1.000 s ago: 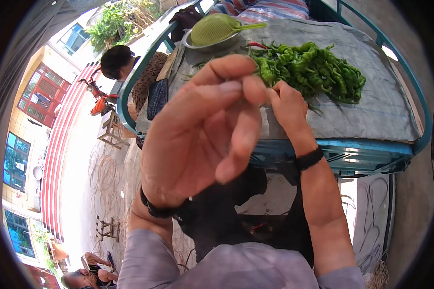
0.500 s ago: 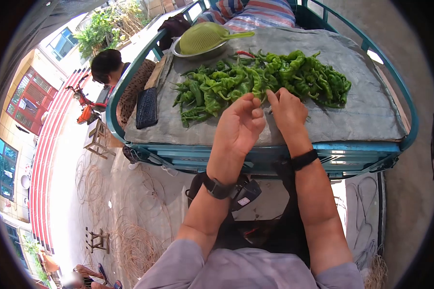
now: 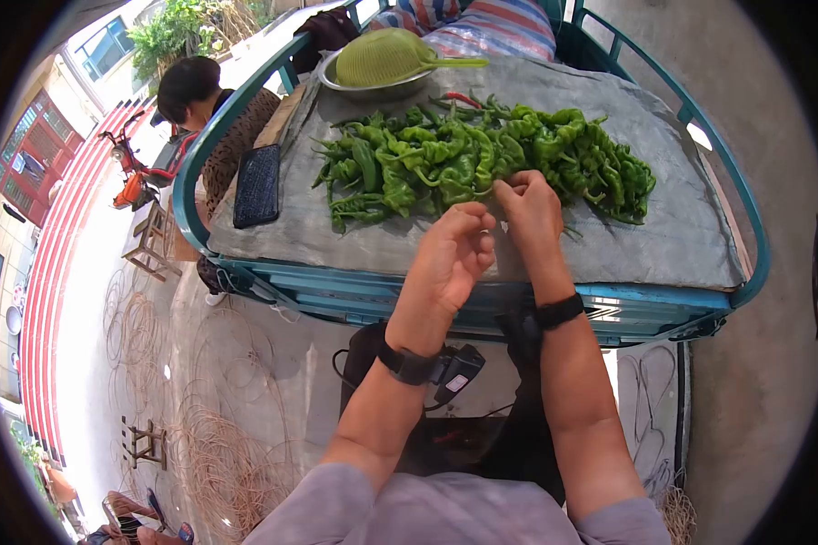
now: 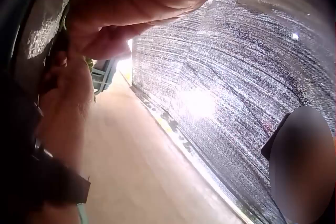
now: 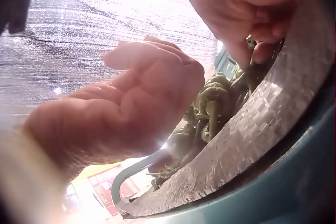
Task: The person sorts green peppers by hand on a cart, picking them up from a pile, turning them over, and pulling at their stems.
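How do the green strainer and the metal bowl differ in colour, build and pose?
The strainer is yellow-green, while the bowl is silvery. The strainer has a long handle; none shows on the bowl. The strainer lies domed side up, whereas the bowl sits beneath it, open side up. Both are round.

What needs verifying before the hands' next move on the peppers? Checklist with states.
- Left hand free: ok, loosely curled, nothing visible in it
- Right hand gripping a pepper: cannot tell, its fingers hide the contact
- Green peppers supported on gray sheet: ok
- Metal bowl uncovered: not ok, green strainer sits over it
- Dark flat case apart from peppers: ok
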A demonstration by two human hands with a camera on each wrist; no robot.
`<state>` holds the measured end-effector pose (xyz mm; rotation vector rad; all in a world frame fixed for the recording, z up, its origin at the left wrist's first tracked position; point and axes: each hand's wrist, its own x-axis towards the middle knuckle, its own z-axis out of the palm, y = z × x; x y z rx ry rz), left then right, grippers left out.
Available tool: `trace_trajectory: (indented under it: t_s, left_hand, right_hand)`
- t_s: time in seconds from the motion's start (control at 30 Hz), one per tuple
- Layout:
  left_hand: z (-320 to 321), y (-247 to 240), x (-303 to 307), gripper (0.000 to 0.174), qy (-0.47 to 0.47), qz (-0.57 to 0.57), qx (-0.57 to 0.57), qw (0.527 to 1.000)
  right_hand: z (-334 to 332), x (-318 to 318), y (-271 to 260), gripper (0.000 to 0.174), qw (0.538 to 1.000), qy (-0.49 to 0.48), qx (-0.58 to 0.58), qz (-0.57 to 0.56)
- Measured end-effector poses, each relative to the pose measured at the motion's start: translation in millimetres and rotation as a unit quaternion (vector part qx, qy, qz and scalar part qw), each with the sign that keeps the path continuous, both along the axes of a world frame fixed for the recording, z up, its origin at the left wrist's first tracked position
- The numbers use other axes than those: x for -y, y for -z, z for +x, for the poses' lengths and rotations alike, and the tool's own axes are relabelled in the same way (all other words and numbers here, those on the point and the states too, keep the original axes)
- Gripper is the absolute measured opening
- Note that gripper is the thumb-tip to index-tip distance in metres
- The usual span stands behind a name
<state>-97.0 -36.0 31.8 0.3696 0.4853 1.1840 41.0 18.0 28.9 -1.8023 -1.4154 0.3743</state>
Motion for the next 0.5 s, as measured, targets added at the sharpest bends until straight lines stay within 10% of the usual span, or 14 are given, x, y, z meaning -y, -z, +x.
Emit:
trace_trajectory:
  t_s: [0.33,0.5]
  left_hand:
    - [-3.5,1.9,-2.7,0.012,-0.048,0.044,-0.042,0.997]
    - [-5.1,1.3,-3.2,0.010,-0.053,0.055,-0.066,0.995]
  right_hand:
    - [-17.3,-3.0,6.8,0.035,0.992,0.004,-0.011,0.122]
    - [-17.5,-1.3,1.0,0.040,0.879,-0.069,-0.461,0.103]
